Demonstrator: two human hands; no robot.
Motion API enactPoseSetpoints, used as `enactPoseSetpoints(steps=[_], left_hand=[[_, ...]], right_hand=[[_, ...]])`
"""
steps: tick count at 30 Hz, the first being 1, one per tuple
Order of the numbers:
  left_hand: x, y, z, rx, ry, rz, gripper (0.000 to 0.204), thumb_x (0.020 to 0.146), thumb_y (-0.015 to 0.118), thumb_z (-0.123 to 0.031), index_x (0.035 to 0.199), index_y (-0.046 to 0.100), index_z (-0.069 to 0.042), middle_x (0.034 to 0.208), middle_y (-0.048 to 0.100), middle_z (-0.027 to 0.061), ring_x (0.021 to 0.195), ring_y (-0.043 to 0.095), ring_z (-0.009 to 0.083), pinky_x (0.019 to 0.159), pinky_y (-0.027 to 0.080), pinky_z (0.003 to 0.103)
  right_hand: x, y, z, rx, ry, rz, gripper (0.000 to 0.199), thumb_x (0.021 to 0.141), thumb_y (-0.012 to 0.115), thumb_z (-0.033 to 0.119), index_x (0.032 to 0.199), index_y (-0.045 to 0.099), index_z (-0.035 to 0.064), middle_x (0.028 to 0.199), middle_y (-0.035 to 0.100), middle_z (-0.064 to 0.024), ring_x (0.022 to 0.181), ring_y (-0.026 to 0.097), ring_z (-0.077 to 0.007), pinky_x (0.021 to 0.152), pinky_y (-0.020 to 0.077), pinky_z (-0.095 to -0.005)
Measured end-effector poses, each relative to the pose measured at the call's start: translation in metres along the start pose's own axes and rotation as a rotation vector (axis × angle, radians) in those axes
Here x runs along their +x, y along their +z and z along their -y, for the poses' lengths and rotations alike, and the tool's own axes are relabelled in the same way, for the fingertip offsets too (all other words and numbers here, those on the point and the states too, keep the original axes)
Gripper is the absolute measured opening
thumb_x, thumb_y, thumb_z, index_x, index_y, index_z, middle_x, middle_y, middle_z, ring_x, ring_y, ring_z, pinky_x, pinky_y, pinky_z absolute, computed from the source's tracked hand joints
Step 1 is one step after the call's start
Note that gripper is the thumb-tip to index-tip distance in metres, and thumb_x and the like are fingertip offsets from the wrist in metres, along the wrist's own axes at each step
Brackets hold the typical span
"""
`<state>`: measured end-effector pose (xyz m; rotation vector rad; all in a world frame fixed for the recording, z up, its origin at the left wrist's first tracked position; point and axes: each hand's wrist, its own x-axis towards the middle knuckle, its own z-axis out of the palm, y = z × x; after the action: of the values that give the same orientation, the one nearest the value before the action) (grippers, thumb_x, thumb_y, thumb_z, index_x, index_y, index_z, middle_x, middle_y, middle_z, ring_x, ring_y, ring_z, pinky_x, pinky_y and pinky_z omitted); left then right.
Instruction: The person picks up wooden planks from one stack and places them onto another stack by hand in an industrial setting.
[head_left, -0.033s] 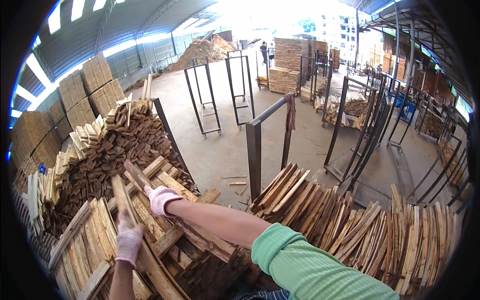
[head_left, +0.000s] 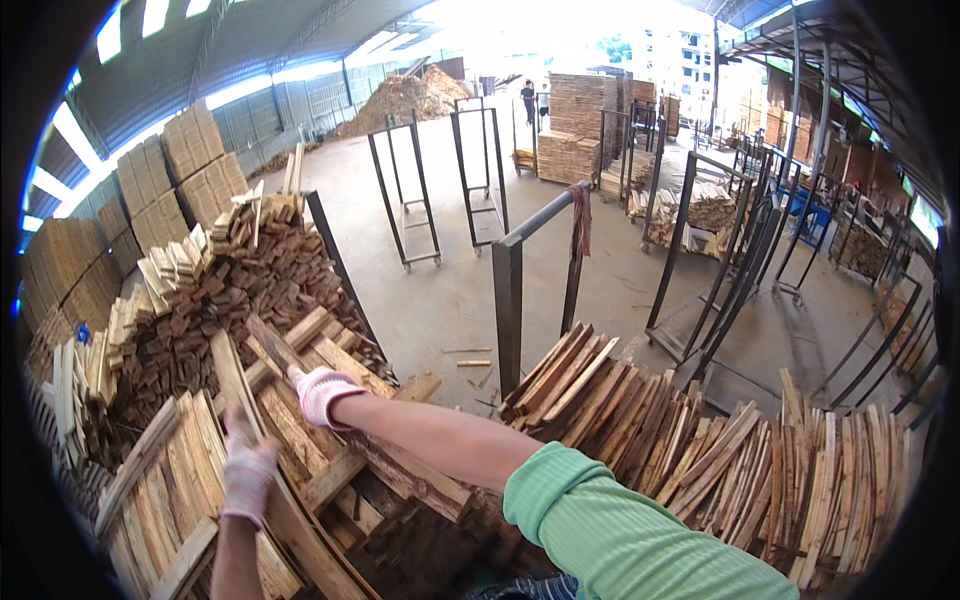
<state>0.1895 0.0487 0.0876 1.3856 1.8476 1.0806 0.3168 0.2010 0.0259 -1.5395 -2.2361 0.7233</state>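
Pink-and-white knitted gloves cover both of my hands. My left hand (head_left: 248,472), smeared a little by motion, is closed round the edge of a long, narrow wooden board (head_left: 300,535) lying lengthwise over the stack at lower left. To its right, my right hand (head_left: 328,395) is closed over a rough, darker board (head_left: 425,488) that slants across the pile; its fingertips are partly hidden. Beneath both hands lie layered planks (head_left: 190,455), with a crosspiece (head_left: 335,478) set between them.
A heap of short wood pieces (head_left: 265,270) rises beyond my hands. On the right, a long row of loose strips (head_left: 740,465) stands beside a dark metal frame (head_left: 508,310). Wheeled frames (head_left: 405,195) and stacked lumber (head_left: 580,125) occupy the floor farther off, near two people.
My left hand has shifted slightly, and the far end of its board has swung left. My right hand stays nearly where it was on the darker board.
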Motion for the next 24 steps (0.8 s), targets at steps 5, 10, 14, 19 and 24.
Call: enactPoseSetpoints(steps=[5, 10, 14, 19, 24], left_hand=[[0.033, -0.022, 0.016, 0.518, -0.086, -0.040, 0.077, 0.089, 0.062, -0.009, 0.155, 0.024, -0.006, 0.134, 0.049, 0.0241, 0.091, 0.062, 0.0253, 0.074, 0.059, 0.035], [0.063, -0.003, 0.029, 1.186, -0.116, 0.094, 0.096, 0.082, 0.071, -0.043, 0.156, 0.026, -0.003, 0.160, 0.027, 0.0272, 0.147, 0.027, 0.0431, 0.119, 0.031, 0.051], [0.043, -0.087, 0.049, 1.031, -0.218, 0.152, 0.094, 0.084, 0.066, -0.047, 0.153, 0.028, 0.003, 0.156, 0.031, 0.0324, 0.144, 0.038, 0.0404, 0.119, 0.033, 0.048], [0.073, -0.074, 0.071, 0.975, -0.063, 0.149, 0.070, 0.086, 0.059, -0.046, 0.141, 0.049, -0.004, 0.139, 0.055, 0.0283, 0.130, 0.053, 0.0408, 0.110, 0.042, 0.044], [0.062, -0.128, 0.080, 0.553, 0.003, 0.272, 0.060, 0.095, 0.058, -0.039, 0.147, 0.050, -0.009, 0.141, 0.060, 0.0160, 0.130, 0.055, 0.0289, 0.109, 0.041, 0.036]], right_hand=[[-0.023, -0.013, 0.029, 0.090, 0.023, 0.086, 0.055, 0.106, 0.029, 0.040, 0.143, 0.049, 0.0039, 0.131, 0.061, -0.0260, 0.117, 0.063, -0.0395, 0.098, 0.0502, -0.0485], [-0.034, -0.031, 0.018, -0.115, -0.072, 0.122, 0.050, 0.107, 0.036, 0.031, 0.151, 0.040, 0.0079, 0.136, 0.061, -0.0216, 0.118, 0.062, -0.0378, 0.095, 0.0519, -0.0469], [-0.060, -0.039, 0.052, -0.046, -0.116, 0.086, 0.076, 0.088, 0.051, 0.009, 0.159, 0.027, 0.0183, 0.108, 0.068, -0.0288, 0.096, 0.069, -0.0394, 0.081, 0.0552, -0.0473], [-0.052, -0.041, 0.032, -0.199, -0.097, 0.152, 0.083, 0.086, 0.056, 0.023, 0.160, 0.021, 0.0106, 0.123, 0.066, -0.0261, 0.104, 0.069, -0.0368, 0.088, 0.0546, -0.0449], [-0.059, -0.003, 0.100, -0.212, -0.077, 0.182, 0.090, 0.087, 0.057, 0.030, 0.161, 0.012, 0.0044, 0.113, 0.066, -0.0323, 0.102, 0.069, -0.0372, 0.087, 0.0539, -0.0460]])
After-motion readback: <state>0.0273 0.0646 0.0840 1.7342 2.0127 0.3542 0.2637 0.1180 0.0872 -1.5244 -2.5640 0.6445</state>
